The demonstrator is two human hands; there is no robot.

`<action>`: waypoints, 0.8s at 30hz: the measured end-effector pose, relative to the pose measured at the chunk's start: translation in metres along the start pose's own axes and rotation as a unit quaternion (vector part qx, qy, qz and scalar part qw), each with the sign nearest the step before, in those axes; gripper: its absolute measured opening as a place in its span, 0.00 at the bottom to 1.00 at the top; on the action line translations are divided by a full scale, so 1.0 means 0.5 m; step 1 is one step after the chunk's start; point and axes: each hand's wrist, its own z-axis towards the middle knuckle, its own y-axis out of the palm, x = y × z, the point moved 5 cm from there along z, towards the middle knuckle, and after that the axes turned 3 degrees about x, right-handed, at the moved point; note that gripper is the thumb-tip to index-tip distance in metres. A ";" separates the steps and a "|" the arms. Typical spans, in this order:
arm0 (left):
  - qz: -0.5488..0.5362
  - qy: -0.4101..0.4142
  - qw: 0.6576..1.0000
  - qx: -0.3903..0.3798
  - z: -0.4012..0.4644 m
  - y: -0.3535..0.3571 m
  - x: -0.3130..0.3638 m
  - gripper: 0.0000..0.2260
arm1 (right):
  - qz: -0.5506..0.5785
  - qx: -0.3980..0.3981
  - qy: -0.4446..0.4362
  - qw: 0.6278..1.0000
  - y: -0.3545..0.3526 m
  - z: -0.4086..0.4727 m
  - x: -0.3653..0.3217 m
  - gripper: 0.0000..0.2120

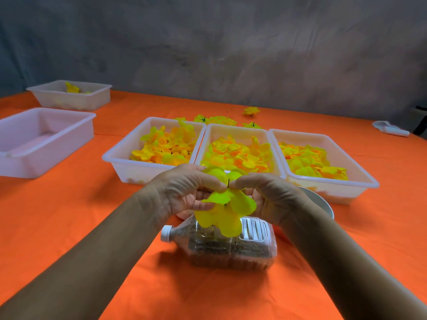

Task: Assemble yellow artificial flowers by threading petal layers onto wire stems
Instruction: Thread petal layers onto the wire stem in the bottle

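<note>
Both my hands meet above the table's middle around a half-built yellow flower (pixel 227 210). My left hand (pixel 184 188) pinches the petal layers from the left. From the right, my right hand (pixel 268 195) pinches them too. A thin dark wire stem (pixel 228 183) sticks up between my fingertips, with petal layers above and below it. Behind my hands stand three white trays of loose yellow-orange petals: a left tray (pixel 120 158), a middle tray (pixel 238 129) and a right tray (pixel 360 179).
A clear plastic jug (pixel 226 248) with a white cap lies on its side on the orange cloth below my hands. A white bowl (pixel 321 199) sits behind my right wrist. Finished flowers (pixel 251 110) lie behind the trays. Two more white trays (pixel 46 139) stand at left.
</note>
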 end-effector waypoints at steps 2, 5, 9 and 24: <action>0.033 0.021 0.999 0.010 -0.002 -0.001 0.004 0.19 | -0.038 0.008 -0.018 0.999 -0.003 -0.001 -0.002 0.17; 0.076 0.040 0.996 0.037 -0.006 -0.006 0.004 0.14 | -0.068 0.008 -0.029 0.997 -0.004 -0.001 0.002 0.11; 0.108 0.046 0.991 0.062 -0.006 -0.012 0.010 0.22 | -0.078 0.009 -0.038 0.996 -0.007 -0.001 0.002 0.10; 0.156 0.083 0.982 0.073 -0.009 -0.012 0.007 0.17 | -0.141 0.036 -0.035 0.989 -0.012 0.000 0.008 0.08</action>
